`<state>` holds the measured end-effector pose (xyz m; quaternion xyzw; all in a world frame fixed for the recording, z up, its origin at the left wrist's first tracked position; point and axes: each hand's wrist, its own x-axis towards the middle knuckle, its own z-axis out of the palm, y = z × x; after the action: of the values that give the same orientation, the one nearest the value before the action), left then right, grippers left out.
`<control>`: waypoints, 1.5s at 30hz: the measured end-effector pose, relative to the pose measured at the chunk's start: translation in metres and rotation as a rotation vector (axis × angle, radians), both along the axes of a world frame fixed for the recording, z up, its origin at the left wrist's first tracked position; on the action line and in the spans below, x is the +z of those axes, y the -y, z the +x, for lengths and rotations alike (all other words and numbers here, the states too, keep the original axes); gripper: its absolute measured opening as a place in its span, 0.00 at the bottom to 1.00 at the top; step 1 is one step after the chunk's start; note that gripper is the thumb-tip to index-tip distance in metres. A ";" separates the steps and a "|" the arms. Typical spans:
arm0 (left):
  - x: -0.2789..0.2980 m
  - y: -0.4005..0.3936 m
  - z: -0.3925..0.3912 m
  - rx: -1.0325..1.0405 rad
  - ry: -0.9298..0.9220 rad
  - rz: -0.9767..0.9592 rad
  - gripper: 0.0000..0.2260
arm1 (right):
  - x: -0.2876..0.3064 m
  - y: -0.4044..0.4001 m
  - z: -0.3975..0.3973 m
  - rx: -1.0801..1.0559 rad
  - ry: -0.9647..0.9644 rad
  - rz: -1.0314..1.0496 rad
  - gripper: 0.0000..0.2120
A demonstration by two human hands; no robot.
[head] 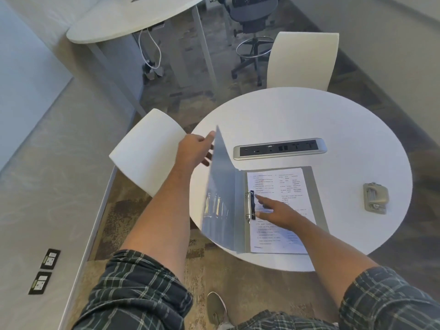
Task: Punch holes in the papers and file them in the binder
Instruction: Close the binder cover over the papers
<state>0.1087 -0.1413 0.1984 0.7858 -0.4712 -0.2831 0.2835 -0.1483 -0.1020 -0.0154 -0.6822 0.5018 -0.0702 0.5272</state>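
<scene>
A grey binder (312,186) lies open on the round white table (309,115). Printed papers (281,182) sit on its metal rings (250,206). My left hand (195,151) grips the top edge of the translucent front cover (221,198), which stands raised and tilted over the table's left side. My right hand (278,213) rests flat on the papers, its index finger and thumb touching the ring mechanism. A grey metal hole punch (375,197) stands on the table to the right of the binder, apart from both hands.
A silver power outlet strip (279,148) is set into the table behind the binder. Two white chairs stand at the table, one at the left (147,151) and one at the far side (302,60). A second table (123,20) and an office chair (250,22) stand farther back.
</scene>
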 end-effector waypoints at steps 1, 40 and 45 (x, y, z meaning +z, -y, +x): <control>0.003 0.001 -0.009 -0.061 -0.116 0.025 0.24 | 0.004 0.000 -0.004 -0.066 0.037 -0.028 0.32; -0.206 -0.078 -0.110 -0.762 0.624 0.434 0.46 | -0.021 -0.022 -0.114 0.131 -0.686 -0.290 0.31; -0.202 -0.078 -0.112 -0.747 0.581 0.432 0.47 | -0.013 -0.022 -0.116 0.125 -0.677 -0.290 0.31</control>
<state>-0.0028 -0.0633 -0.0040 0.6507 -0.7097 -0.2261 -0.1478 -0.2638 -0.0804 -0.0285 -0.7638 0.5898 0.1211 0.2325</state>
